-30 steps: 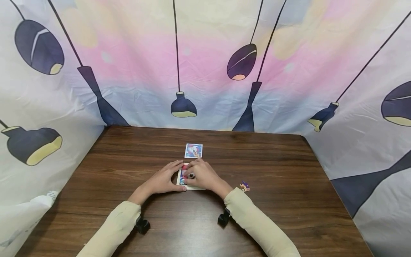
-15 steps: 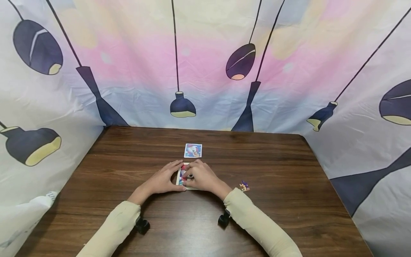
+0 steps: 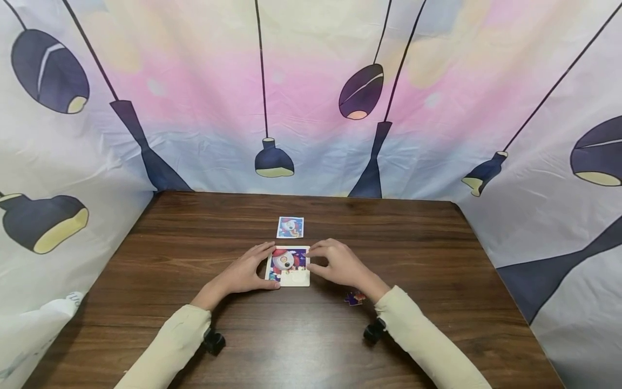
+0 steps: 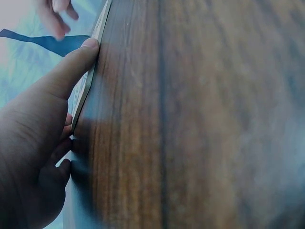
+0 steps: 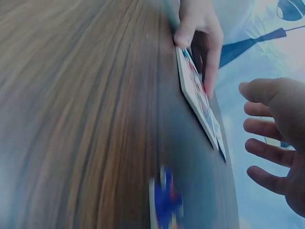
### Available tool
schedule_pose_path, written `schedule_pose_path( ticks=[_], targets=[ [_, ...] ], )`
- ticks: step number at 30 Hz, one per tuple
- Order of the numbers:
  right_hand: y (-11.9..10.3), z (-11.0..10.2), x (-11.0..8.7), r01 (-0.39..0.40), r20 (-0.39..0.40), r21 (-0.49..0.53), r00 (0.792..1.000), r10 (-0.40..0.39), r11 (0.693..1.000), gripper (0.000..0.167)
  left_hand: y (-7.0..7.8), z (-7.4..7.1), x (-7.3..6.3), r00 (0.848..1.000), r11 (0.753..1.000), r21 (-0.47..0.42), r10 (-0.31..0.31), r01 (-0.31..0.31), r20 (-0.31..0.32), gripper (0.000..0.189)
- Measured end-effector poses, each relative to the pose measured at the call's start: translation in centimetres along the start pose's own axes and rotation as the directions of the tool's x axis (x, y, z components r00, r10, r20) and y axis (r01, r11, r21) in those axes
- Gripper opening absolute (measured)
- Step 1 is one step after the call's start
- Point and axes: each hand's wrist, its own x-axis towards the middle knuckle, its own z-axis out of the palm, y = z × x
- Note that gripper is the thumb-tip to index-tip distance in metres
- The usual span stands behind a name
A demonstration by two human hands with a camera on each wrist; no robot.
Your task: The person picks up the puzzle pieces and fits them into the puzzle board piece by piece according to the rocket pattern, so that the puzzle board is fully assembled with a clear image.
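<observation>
A small jigsaw puzzle board (image 3: 305,278) with a pale rim lies on the table, showing a white round-faced character in red on purple. Its lower right part is bare cream. My left hand (image 3: 244,271) holds the board's left side, thumb at the near corner and fingers at the far one. In the left wrist view the thumb (image 4: 89,44) presses on the board's edge. At the right edge hovers my right hand (image 3: 339,263); the right wrist view shows its fingers (image 5: 267,129) spread with nothing between them. A loose purple and orange puzzle piece (image 3: 355,298) lies near the right wrist.
Just beyond the board lies a square picture card (image 3: 290,227) with a similar character. The dark wooden table (image 3: 209,216) is bordered at the back and sides by a hanging cloth (image 3: 311,97) printed with lamps.
My right hand has drawn back from over the board to its right edge, uncovering the picture. A loose piece shows left of the wrist; the earlier piece's spot is covered. The left hand keeps its place.
</observation>
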Motion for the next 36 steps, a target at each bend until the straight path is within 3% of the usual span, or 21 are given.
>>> schedule_pose_path(
  ticks=[8, 17, 21, 28, 36],
  targets=[
    [2.0, -1.7, -4.1, 0.002, -0.023, -0.020, 1.000, -0.002, 1.000, 0.034, 0.2, -0.2, 0.1, 1.000, 1.000, -0.004, -0.001, 0.001, 0.000, 0.111],
    [3.8, -2.3, -8.0, 0.042, -0.180, -0.012, 0.983, -0.043, 0.999, 0.031, 0.2, -0.2, 0.1, 1.000, 1.000, -0.006, -0.004, 0.005, 0.006, 0.111],
    [4.6, -2.3, -9.5, 0.046, -0.210, -0.003, 0.977, -0.046, 0.999, 0.031, 0.3, -0.2, 0.0, 1.000, 1.000, -0.007, 0.000, 0.000, -0.002, 0.111],
    [5.5, -1.9, -11.6, 0.029, -0.158, -0.007, 0.987, -0.029, 1.000, 0.037, 0.3, -0.3, 0.1, 1.000, 1.000, -0.003, -0.003, 0.003, -0.003, 0.111],
    [5.7, -1.4, -12.7, -0.071, -0.060, 0.001, 0.996, 0.071, 0.997, 0.044, 0.4, -0.3, 0.1, 1.000, 1.000, -0.006, -0.006, 0.006, 0.003, 0.111]
  ],
)
